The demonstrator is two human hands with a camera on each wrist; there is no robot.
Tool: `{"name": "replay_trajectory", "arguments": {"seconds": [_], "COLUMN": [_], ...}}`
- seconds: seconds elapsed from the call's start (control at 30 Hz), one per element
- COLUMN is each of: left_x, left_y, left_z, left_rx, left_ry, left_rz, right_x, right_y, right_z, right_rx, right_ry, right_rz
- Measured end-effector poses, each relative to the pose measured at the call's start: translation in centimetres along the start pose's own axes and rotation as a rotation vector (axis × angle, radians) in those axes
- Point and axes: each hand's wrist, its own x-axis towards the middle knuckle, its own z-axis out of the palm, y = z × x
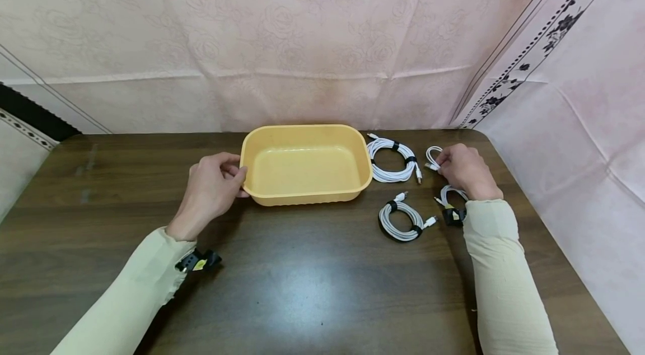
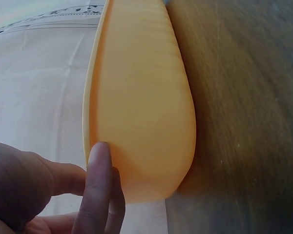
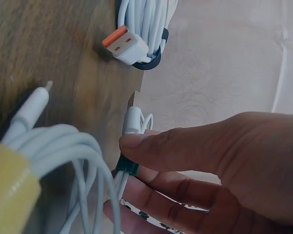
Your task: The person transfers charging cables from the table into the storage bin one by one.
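The left hand (image 1: 214, 187) is set against the left end of the tub (image 1: 305, 164), fingers (image 2: 98, 190) laid along its ribbed outer wall and the thumb near the rim — a bracing hold, it seems, by which the tub would be kept from sliding on the desk (image 1: 282, 282). The fingers are only lightly bent, and nothing is clamped between them. The tub stands upright and empty near the middle of the far edge, open side up.

Just right of the tub a first coil (image 1: 392, 160) of white cable lies flat, bound by two dark ties. Nearer the front, a second coil (image 1: 401, 222) lies apart from it, tied the same way, its plugs sticking out loose.

Toward the far right corner a small cable (image 1: 432, 157) is pinched by the right hand (image 1: 466, 170): thumb and fingertips (image 3: 185, 148) are closed on it just behind a green band (seen only in the wrist view), so the thin bundle is likely kept from springing open. A third coil (image 1: 450, 195) lies under that wrist, partly hidden by the sleeve. The two hands are well apart, with the tub and the first coil between them.
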Motion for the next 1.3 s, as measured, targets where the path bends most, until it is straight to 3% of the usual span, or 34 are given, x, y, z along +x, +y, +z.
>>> {"name": "replay_trajectory", "arguments": {"seconds": [0.83,1.3], "left_x": [0.1,0.1], "left_y": [0.1,0.0], "left_z": [0.0,0.0], "left_rx": [-0.021,-0.021], "left_ry": [0.009,0.01], "left_rz": [-0.01,-0.008], "right_x": [-0.8,-1.0], "right_y": [-1.5,-1.9], "right_z": [-0.8,-1.0], "right_rx": [-0.003,-0.01], "right_ry": [0.093,0.083], "right_rz": [-0.044,-0.041]}}
